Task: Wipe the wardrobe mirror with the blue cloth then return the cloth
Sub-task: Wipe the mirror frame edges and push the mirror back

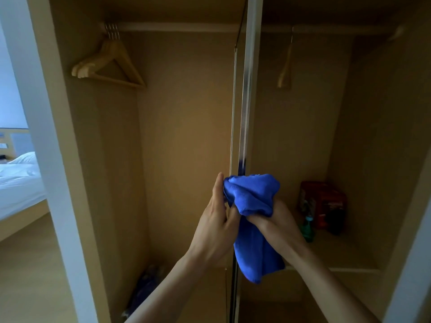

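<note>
Right now we are gripping the bunched blue microfibre cloth (253, 197) in our right hand (274, 221), against the edge-on, metal-framed wardrobe mirror door (247, 101). Our left hand (215, 220) is resting straight-fingered on the cloth's left side, perhaps touching the door too.

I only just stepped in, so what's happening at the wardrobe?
A person stands at the open wardrobe, working a cloth on the edge of its door. The right hand grips the bunched cloth against that edge, and the rest hangs down. The left hand lies by the edge and touches the cloth; whether it grips anything is unclear. The door is seen edge-on, so its mirror face does not show. The cloth is not yet returned.
</note>
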Motion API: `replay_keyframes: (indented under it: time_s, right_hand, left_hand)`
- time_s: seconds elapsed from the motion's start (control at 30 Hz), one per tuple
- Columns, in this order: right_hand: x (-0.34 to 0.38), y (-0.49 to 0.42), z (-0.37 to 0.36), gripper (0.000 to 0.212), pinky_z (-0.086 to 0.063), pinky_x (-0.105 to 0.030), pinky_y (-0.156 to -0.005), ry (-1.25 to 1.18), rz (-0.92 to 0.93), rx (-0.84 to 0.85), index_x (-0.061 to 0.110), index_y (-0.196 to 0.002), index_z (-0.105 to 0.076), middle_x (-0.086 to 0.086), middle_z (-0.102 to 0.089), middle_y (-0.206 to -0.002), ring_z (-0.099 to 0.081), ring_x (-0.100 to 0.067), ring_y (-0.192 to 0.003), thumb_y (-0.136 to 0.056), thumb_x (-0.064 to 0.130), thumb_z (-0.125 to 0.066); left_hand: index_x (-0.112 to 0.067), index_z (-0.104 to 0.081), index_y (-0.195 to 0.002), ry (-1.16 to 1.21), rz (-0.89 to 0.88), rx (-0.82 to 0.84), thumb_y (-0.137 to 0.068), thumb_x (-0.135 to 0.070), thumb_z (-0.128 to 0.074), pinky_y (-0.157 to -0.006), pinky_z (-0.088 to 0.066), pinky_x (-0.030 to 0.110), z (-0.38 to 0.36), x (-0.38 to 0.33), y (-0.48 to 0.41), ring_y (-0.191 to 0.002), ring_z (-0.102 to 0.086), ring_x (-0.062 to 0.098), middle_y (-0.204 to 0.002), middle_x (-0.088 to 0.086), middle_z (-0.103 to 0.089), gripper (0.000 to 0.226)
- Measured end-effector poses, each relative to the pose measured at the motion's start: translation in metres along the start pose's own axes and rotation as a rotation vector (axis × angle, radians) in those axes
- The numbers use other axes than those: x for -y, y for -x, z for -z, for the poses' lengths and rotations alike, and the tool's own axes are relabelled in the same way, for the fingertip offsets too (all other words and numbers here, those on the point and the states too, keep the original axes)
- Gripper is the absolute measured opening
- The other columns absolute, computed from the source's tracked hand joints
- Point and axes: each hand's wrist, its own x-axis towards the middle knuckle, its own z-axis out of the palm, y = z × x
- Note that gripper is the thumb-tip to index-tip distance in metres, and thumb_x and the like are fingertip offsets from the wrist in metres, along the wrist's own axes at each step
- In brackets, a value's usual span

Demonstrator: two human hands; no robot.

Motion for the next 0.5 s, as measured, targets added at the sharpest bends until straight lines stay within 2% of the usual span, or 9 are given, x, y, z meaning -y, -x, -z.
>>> replay_keyframes:
  time_s: [0.03,0.07,0.1,0.13,0.2,0.23,0.33,0.4,0.5]
  right_hand:
    - [-0.005,0.001,0.001,0.135,-0.049,-0.031,-0.101,0.033,0.038,-0.009,-0.003,-0.127,-0.051,0.002,-0.067,-0.104,-0.067,0.013,-0.073,-0.021,0.069,-0.092]
    - [-0.009,0.003,0.004,0.104,-0.045,-0.044,-0.106,0.045,0.078,0.061,0.002,-0.123,-0.055,0.001,-0.068,-0.105,-0.069,0.006,-0.084,-0.045,0.058,-0.094]
    - [0.001,0.004,-0.002,0.073,-0.046,-0.044,-0.103,0.028,0.041,0.092,0.008,-0.114,-0.058,-0.001,-0.069,-0.1,-0.07,0.0,-0.089,-0.061,0.046,-0.091]
    - [-0.003,0.002,0.0,0.07,-0.05,-0.035,-0.099,0.044,0.011,0.091,0.012,-0.106,-0.056,-0.002,-0.067,-0.095,-0.07,0.0,-0.088,-0.057,0.043,-0.094]
    - [-0.007,-0.004,0.003,0.101,-0.051,-0.008,-0.073,0.014,-0.092,0.017,0.016,-0.105,-0.052,0.008,-0.067,-0.085,-0.069,0.006,-0.077,-0.025,0.056,-0.099]
    - [-0.009,-0.006,0.004,0.093,-0.047,-0.002,-0.065,0.047,-0.092,-0.018,0.022,-0.108,-0.053,0.014,-0.071,-0.076,-0.069,0.001,-0.08,-0.032,0.045,-0.102]
    - [-0.006,-0.006,-0.001,0.035,-0.047,-0.003,-0.069,0.031,-0.105,-0.057,0.023,-0.113,-0.06,0.006,-0.074,-0.102,-0.064,-0.026,-0.106,-0.089,0.0,-0.069]
    - [-0.002,-0.002,-0.004,0.026,-0.05,-0.013,-0.078,-0.087,-0.122,-0.057,0.017,-0.112,-0.061,-0.006,-0.069,-0.111,-0.063,-0.028,-0.112,-0.095,-0.002,-0.058]
    - [0.004,-0.002,-0.007,0.026,-0.054,-0.026,-0.078,-0.176,-0.139,-0.069,0.019,-0.092,-0.064,0.001,-0.071,-0.083,-0.071,-0.008,-0.083,-0.076,0.017,-0.083]
  left_hand:
    - [-0.043,0.0,-0.16,0.009,-0.004,0.002,-0.089,-0.048,-0.034,-0.089,-0.049,0.014,-0.001,0.0,0.0,-0.108,-0.06,-0.007,-0.137,-0.015,-0.057,0.079]
    - [-0.043,-0.002,-0.16,0.015,-0.008,0.002,-0.087,-0.051,-0.034,-0.093,-0.051,0.021,-0.002,0.0,0.0,-0.107,-0.061,-0.004,-0.134,-0.013,-0.06,0.08]
    - [-0.044,-0.003,-0.16,0.018,-0.014,0.005,-0.086,-0.054,-0.034,-0.096,-0.052,0.028,-0.002,0.001,0.0,-0.108,-0.062,-0.002,-0.132,-0.011,-0.061,0.081]
    - [-0.044,-0.004,-0.159,0.021,-0.019,0.009,-0.085,-0.055,-0.034,-0.1,-0.052,0.032,-0.003,0.001,-0.001,-0.111,-0.061,0.0,-0.134,-0.01,-0.061,0.081]
    - [-0.044,-0.006,-0.159,0.033,-0.03,0.016,-0.087,-0.053,-0.035,-0.105,-0.051,0.036,-0.005,0.002,-0.001,-0.121,-0.059,0.004,-0.143,-0.011,-0.055,0.078]
    - [-0.043,-0.007,-0.159,0.041,-0.033,0.017,-0.089,-0.051,-0.037,-0.105,-0.051,0.036,-0.005,0.002,-0.001,-0.122,-0.058,0.005,-0.146,-0.011,-0.053,0.077]
    - [-0.044,-0.011,-0.158,0.062,-0.042,0.007,-0.092,-0.046,-0.04,-0.096,-0.053,0.023,-0.007,0.005,-0.001,-0.116,-0.062,0.003,-0.143,-0.009,-0.057,0.072]
    - [-0.041,-0.013,-0.159,0.089,-0.059,-0.006,-0.093,-0.043,-0.043,-0.097,-0.052,0.022,-0.007,0.006,-0.001,-0.119,-0.061,0.003,-0.142,-0.009,-0.058,0.073]
    - [-0.031,-0.021,-0.159,0.115,-0.094,-0.022,-0.094,-0.033,-0.054,-0.103,-0.051,0.028,-0.008,0.008,-0.002,-0.129,-0.056,0.004,-0.144,-0.017,-0.054,0.073]
